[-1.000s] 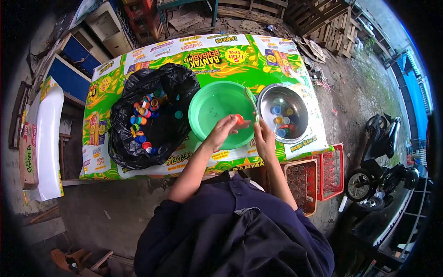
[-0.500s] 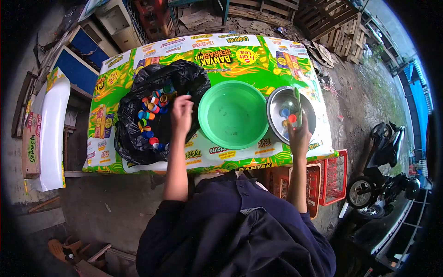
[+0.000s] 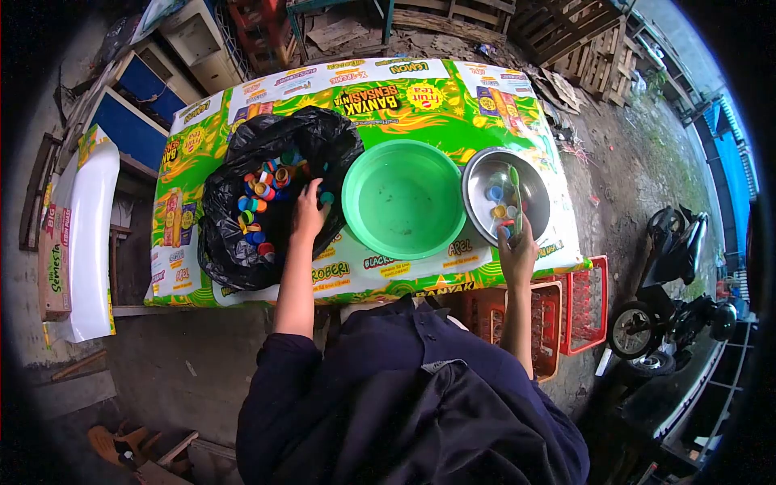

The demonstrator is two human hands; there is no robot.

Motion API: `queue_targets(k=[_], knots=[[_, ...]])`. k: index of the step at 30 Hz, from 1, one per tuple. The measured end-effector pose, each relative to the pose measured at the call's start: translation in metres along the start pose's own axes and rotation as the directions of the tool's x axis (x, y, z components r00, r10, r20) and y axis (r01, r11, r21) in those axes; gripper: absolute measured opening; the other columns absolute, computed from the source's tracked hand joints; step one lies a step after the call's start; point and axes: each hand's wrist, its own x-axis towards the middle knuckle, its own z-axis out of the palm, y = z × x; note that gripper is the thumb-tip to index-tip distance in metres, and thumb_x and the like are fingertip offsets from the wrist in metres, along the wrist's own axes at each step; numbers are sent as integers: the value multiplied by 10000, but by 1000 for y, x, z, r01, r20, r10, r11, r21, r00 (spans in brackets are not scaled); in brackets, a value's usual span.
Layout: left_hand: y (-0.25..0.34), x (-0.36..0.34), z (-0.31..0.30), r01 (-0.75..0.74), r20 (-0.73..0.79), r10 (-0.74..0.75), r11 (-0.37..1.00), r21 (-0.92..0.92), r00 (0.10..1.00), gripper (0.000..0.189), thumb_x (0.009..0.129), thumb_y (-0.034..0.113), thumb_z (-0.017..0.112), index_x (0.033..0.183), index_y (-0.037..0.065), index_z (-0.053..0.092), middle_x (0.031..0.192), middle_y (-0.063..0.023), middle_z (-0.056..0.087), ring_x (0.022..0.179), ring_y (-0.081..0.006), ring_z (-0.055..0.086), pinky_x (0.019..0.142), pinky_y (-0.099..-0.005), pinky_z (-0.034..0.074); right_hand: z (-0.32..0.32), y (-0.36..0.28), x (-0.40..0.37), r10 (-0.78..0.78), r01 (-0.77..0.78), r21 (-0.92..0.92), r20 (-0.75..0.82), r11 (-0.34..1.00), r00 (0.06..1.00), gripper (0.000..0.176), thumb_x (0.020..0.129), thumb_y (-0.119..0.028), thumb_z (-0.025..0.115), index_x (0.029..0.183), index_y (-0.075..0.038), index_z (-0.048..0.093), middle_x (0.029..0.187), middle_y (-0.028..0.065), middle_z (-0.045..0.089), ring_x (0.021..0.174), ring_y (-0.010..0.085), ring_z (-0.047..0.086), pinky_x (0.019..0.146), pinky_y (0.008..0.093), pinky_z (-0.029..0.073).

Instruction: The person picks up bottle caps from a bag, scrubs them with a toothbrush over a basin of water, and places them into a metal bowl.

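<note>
My left hand (image 3: 307, 213) is over the right part of an open black plastic bag (image 3: 234, 174), its thumb and fingertips closed around a teal bottle cap (image 3: 326, 197). Many colourful caps (image 3: 260, 190) lie in the bag, left of this hand. My right hand (image 3: 518, 249) grips a green brush (image 3: 515, 179) upright at the near side of a steel bowl (image 3: 536, 182). Several caps (image 3: 495, 194) are in that bowl, and a blue one (image 3: 506, 231) shows by my right fingers. Between my hands stands a green basin (image 3: 404, 198) of water with dark specks.
The basin, bag and bowl stand on a table with a green and white printed cover (image 3: 453, 283). Red bottle crates (image 3: 584, 307) are below its near right edge. A motorcycle (image 3: 671, 311) is farther right, and wooden pallets (image 3: 586, 52) lie beyond the far right corner.
My left hand has moved down and slightly left into the bag and closed around the teal cap. The right hand has shifted slightly down and left with the brush.
</note>
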Motion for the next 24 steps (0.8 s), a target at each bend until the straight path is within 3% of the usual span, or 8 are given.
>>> queue_targets(k=[5,11,16,18,19,21,22,24], knots=[[9,-6,-3,-176,-117,180,983,42,977,485,679,4,654,1121,106,480,921,-120,553,850,-340,557,725,-384,466,-4,-1,-5,56,-56,3,61,998,997,469,741,-98,658,1163,6,482,702,158,605,529,192,567,520,310,439],[1,-16,-6,-216,-11,218,972,88,976,414,646,7,690,1038,65,570,894,-103,552,811,-275,554,709,-338,459,-6,7,-11,2,-3,9,57,1000,998,423,748,-94,653,1129,6,498,654,131,592,509,183,555,505,296,432],[30,-14,-19,-72,-242,44,992,-106,969,324,681,33,692,990,69,604,928,-55,548,734,-159,535,598,-251,453,-13,4,-13,17,-18,19,50,1000,999,389,755,-83,648,1110,-9,507,623,110,578,482,158,529,488,285,418],[78,-9,-33,-195,-241,146,962,-194,959,318,683,34,688,988,68,603,963,-67,539,761,-167,550,602,-253,463,-12,7,-14,-26,25,47,3,999,1000,388,754,-77,647,1112,-19,509,604,94,556,454,141,484,471,279,401],[96,-4,-29,-288,-215,247,939,-190,945,315,676,33,690,977,64,601,992,-80,536,806,-178,566,624,-255,473,-12,8,-16,-47,48,60,-19,997,999,388,754,-74,647,1113,-23,510,595,86,545,441,132,461,462,276,392],[124,2,-14,-209,155,249,950,-233,956,315,653,35,699,951,54,600,984,-94,553,834,-211,573,709,-302,477,-15,3,-16,-20,19,60,15,998,1000,389,752,-69,648,1114,-26,511,589,75,533,430,121,424,450,271,376],[125,4,6,-319,197,354,928,-191,914,324,643,42,706,950,55,602,956,-91,564,842,-230,570,750,-319,472,-17,1,-17,-6,4,59,30,998,1000,390,752,-66,648,1115,-27,511,586,70,528,425,116,406,444,268,367],[124,9,35,-327,359,355,935,-137,863,323,620,37,715,922,51,604,947,-101,570,883,-261,567,798,-337,467,-16,3,-18,-11,11,80,9,997,1000,389,752,-72,650,1114,-31,513,555,60,489,416,118,378,434,272,350]])
